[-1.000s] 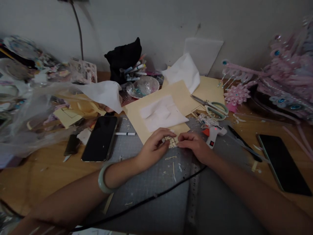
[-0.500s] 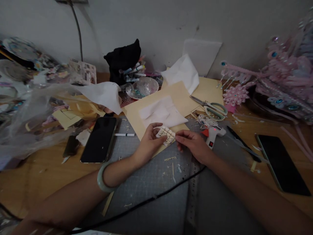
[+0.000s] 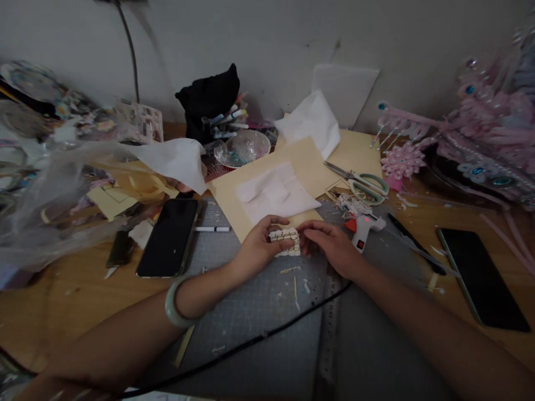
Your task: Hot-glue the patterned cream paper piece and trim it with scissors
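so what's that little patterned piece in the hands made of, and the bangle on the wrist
The patterned piece looks like thin white paper or card, matte, with dark scale-like lines; both hands pinch it. The bangle on the left wrist looks like pale green jade or glass, smooth and glossy; it could be resin.

No legible text anywhere, seemingly, given blur.
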The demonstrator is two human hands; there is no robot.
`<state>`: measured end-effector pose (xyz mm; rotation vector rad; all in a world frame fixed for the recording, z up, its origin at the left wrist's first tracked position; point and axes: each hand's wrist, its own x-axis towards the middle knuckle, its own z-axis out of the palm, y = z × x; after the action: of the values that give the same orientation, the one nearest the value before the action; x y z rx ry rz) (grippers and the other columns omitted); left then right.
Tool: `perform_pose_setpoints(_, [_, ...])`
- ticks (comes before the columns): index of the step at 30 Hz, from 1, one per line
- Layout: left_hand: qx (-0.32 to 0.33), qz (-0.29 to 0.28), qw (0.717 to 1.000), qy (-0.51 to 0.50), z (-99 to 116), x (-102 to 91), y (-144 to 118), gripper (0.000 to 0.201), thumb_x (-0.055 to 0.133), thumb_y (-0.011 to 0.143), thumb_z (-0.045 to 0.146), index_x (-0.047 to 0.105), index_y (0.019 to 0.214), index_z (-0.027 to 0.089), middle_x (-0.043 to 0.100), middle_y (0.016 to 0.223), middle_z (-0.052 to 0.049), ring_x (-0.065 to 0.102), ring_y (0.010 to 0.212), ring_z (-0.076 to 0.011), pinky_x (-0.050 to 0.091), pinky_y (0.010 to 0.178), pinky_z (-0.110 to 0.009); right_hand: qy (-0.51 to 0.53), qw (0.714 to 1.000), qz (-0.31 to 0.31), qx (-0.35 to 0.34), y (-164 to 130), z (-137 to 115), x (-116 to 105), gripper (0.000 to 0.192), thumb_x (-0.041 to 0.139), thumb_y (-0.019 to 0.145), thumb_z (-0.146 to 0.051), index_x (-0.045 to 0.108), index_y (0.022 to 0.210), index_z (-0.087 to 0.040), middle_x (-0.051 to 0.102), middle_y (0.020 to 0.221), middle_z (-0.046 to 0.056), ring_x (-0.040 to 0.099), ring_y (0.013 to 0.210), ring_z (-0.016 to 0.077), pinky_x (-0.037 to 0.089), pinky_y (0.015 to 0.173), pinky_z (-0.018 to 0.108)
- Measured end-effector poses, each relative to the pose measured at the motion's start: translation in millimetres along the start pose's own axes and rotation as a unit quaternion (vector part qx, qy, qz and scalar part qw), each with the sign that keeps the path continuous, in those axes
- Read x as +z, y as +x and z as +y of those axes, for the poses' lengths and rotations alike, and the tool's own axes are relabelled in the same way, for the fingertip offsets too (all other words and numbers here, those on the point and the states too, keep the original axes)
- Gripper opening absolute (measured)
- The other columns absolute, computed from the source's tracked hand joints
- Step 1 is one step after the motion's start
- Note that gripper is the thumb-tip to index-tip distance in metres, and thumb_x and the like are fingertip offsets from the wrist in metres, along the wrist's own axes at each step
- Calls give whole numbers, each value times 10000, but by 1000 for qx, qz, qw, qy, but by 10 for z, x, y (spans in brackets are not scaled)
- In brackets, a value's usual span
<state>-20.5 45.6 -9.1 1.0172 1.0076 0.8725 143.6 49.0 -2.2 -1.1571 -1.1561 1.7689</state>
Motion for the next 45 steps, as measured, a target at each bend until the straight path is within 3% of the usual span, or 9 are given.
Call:
perform_pose_setpoints(8, [5,6,1000,-8,16,-3,-9,377,663,628,201,463,946,170,542,731,20,513,643,-91,374,595,-221,-89,995,-49,-3,-12,14,-19,165,601,715,-326,580,745,-165,553,572,-41,501,506,74,395,524,214])
perform_pose_setpoints(23, [-10,-26,1000,-4,77,42,-54,340,641,658,236,469,945,176,542,755,22,524,651,-96,395,603,-228,-43,998,-49,1,-12,26,-27,170,605,702,-306,556,636,-157,523,514,-45,475,466,70,375,482,203])
perform_pose_setpoints(29, [34,-9,999,16,7,19,-32,373,669,633,222,478,951,187,503,853,5,502,764,-103,396,677,-231,-55,997,-47,23,-6,-3,-44,184,640,678,-327,582,665,-153,524,525,-45,479,467,67,371,463,195])
perform_pose_setpoints(33, [50,-40,997,45,21,6,-41,253,605,705,279,514,918,179,517,898,-16,496,831,-124,387,745,-258,-64,996,-65,22,4,19,-59,197,646,673,-340,588,678,-153,526,533,-45,474,480,64,373,482,194])
perform_pose_setpoints(39, [59,-21,992,108,58,16,-42,189,582,717,298,523,837,165,529,835,-13,492,799,-128,387,729,-256,-105,990,-89,15,4,42,-52,192,631,684,-331,612,753,-152,543,587,-36,467,502,68,368,504,203])
perform_pose_setpoints(45, [38,-23,991,125,65,31,-70,166,566,710,304,466,731,173,471,693,31,450,649,-98,374,619,-228,-157,982,-101,9,-18,33,-25,132,587,723,-294,591,700,-164,526,554,-37,462,506,81,364,510,212])
